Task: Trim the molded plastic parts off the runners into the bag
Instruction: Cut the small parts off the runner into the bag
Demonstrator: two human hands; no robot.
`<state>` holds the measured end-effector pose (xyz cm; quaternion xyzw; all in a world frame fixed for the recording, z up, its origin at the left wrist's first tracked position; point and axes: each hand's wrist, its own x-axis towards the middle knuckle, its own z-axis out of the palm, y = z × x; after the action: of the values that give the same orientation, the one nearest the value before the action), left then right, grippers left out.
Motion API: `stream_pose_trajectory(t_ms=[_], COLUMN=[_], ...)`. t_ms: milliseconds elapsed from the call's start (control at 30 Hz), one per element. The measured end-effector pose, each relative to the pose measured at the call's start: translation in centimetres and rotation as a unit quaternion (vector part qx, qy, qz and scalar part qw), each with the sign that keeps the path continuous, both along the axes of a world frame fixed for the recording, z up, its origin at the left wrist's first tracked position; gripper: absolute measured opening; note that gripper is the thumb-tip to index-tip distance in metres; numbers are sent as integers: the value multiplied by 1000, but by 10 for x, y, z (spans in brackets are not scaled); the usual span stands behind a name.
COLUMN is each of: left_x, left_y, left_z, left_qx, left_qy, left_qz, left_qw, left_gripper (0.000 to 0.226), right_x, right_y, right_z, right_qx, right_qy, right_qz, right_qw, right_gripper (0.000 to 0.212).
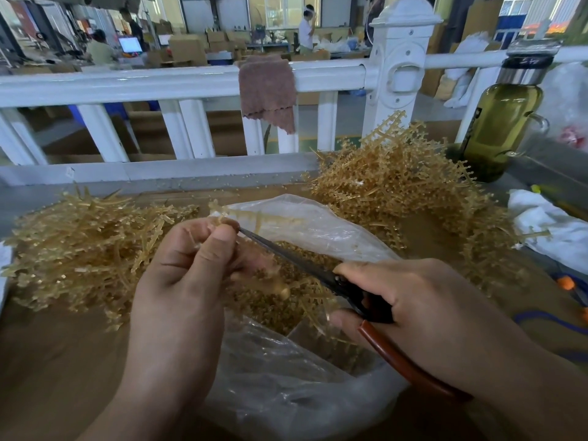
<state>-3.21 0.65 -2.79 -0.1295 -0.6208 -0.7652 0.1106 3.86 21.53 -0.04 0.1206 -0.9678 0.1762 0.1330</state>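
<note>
**Trimming over the bag**

Head view: left hand [187, 265] pinches a runner [254, 218] over the open bag [318, 230] at the desk's [57, 361] near edge. Right hand [423, 300] grips scissors [318, 272], tips at the runner. Untrimmed pile [397, 186] toward far right; stripped runners [82, 243] at left.

No legible txt, labels or nos. anywhere.

Left hand [191, 265] pinched at fingertips, right hand [413, 300] curled closed, both raised

Brown table [63, 361] under runners [79, 249], bag [286, 393], bottle [499, 128].
</note>
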Motion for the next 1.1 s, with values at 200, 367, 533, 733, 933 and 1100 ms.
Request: stream_pose_trajectory(t_ms=[200,367,533,733,933,1100], left_x=[-1,-1,-2,-4,-7,-3], left_y=[-2,0,-2,-2,-2,2], left_z=[2,4,6,7,6,6], left_qx=[8,66,107,171,184,179], left_qy=[11,3,-46,-105,-141,-134], left_qz=[-32,-58,-94,-152,-163,-144], left_qw=[999,996,989,968,959,964], left_gripper=[14,5,3,5,9,8], right_x=[0,-1,-2,-1,-1,0], right_y=[0,0,0,0,0,-1], right_z=[2,-1,-3,-4,-4,-4], right_qx=[-98,-135,-137,-121,-106,-77], right_qy=[-37,-67,-80,-79,-91,-74], right_qz=[1,1,12,11,13,6], right_qw=[995,989,987,989,990,994], right_gripper=[36,41,43,37,36,39])
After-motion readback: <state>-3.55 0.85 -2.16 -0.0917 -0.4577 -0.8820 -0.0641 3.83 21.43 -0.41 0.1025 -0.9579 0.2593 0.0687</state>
